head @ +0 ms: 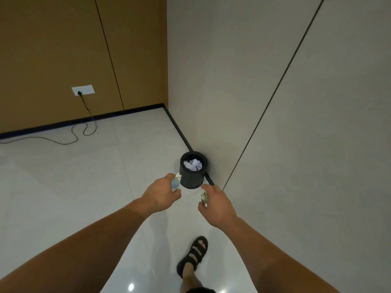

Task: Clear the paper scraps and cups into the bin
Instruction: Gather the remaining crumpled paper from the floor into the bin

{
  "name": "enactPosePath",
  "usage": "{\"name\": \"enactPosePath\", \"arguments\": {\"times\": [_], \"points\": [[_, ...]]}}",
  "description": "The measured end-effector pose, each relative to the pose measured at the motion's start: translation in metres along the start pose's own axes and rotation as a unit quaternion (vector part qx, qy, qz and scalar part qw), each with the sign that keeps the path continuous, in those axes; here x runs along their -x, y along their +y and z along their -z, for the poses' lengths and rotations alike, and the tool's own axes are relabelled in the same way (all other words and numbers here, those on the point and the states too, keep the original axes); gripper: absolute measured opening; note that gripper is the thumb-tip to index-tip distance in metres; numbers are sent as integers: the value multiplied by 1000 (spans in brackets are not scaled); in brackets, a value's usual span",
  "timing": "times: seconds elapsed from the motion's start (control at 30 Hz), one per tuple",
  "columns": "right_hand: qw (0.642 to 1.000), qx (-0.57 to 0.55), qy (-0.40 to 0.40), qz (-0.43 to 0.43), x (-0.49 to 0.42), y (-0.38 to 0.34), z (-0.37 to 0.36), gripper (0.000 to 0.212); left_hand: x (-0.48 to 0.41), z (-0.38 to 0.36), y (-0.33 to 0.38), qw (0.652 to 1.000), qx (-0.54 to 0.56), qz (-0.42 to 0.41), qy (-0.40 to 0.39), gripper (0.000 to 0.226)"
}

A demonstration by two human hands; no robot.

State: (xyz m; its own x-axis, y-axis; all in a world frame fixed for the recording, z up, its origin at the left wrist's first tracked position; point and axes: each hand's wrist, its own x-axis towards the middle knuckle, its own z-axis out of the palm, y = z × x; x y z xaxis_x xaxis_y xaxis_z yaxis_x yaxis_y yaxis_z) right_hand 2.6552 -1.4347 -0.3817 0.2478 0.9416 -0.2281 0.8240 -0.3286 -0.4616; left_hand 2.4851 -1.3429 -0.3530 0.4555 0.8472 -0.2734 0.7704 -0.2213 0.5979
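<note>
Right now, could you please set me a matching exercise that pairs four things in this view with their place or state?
Things
1. black bin
2. left hand
3. right hand
4. black cable

Places or states
A. plugged into the white wall socket
B. holds a greenish scrap
C. stands on the floor by the grey wall, white crumpled paper inside
D. holds a bluish-white scrap

Pairs: 1-C, 2-D, 3-B, 4-A
</note>
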Motion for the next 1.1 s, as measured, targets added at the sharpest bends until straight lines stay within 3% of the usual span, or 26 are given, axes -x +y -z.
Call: {"name": "enactPosePath", "arguments": {"times": [0.53, 0.87, 1.1], "points": [[1000, -17, -14, -20, -322, 14, 91, 57, -325, 91, 19, 999, 0, 14, -43, 44], [986, -48, -28, -160, -483, 8, 73, 58, -538, 107, -9, 984, -20, -59, -165, 35], [962, -111, -24, -248, -536, 0, 43, 57, -625, 101, -33, 959, -89, -72, -261, 46]]}}
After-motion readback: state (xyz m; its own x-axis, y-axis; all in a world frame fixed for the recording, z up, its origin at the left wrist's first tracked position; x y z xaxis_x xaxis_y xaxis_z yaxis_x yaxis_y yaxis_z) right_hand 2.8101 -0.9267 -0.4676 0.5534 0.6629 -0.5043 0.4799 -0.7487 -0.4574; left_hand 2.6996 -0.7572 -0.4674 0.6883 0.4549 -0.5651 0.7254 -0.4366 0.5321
